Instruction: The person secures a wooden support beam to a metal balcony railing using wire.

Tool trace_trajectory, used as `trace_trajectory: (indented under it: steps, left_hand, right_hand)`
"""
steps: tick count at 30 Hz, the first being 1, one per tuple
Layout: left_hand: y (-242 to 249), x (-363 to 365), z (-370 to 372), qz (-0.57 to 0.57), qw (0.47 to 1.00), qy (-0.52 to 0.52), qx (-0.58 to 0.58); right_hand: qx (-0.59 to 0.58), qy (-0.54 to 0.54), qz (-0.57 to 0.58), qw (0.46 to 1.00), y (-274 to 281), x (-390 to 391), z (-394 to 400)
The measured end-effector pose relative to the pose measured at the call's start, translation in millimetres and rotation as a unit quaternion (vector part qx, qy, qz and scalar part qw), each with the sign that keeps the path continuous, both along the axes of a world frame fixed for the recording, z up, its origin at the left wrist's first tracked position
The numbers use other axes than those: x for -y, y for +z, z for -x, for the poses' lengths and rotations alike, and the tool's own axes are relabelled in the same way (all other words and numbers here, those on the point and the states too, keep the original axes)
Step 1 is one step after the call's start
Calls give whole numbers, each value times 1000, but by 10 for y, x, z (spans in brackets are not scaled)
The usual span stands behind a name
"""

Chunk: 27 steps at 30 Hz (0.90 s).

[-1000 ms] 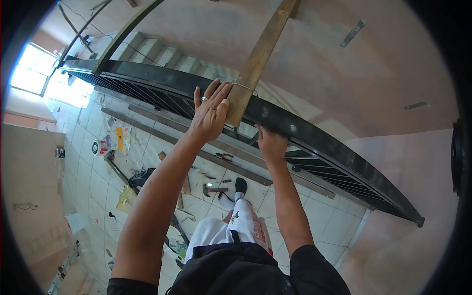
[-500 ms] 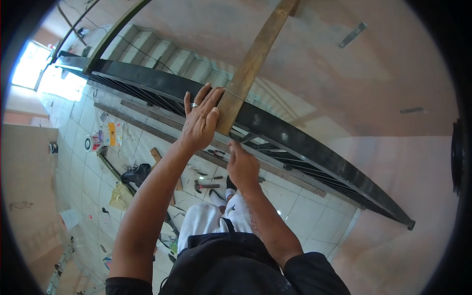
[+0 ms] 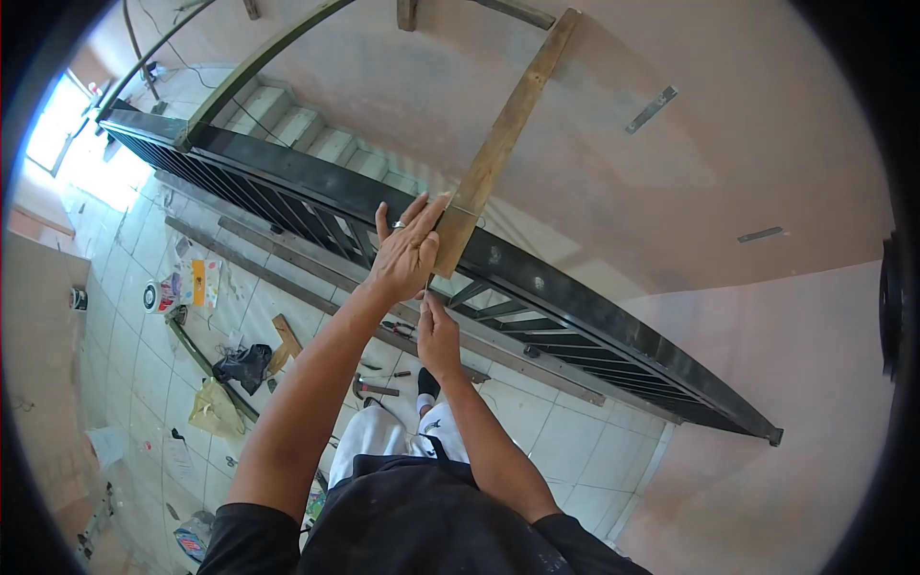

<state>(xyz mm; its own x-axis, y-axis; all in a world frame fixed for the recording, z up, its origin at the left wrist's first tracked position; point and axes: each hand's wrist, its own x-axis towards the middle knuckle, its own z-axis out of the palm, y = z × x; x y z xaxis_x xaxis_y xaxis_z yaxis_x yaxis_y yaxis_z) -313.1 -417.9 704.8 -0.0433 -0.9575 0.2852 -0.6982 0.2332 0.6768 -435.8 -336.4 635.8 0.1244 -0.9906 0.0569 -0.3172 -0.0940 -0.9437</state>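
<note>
My left hand lies on the dark metal railing, its fingers stretched out along the left edge of a wooden board. That board crosses over the railing, its near end close to my hands. A thin wire passes across the board where it meets the rail. Below the board's near end, my right hand is closed in a pinch on a thin length of wire. The wire's path under the rail is hidden.
On the tiled floor below lie a hammer, pliers, a black bag and long beams. White stairs rise behind the railing. A white tub stands at left.
My right hand has moved left and down, closer under my left hand. The left hand stays against the board and rail. The camera view has shifted, showing more of the board's far end.
</note>
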Motion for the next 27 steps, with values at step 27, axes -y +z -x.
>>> trace_trajectory:
  steps: [27]
  left_hand:
    - [47, -19, 22, -9, 1000, -9, -22]
  right_hand:
    - [-343, 41, -17, 938, 739, 1494, 638]
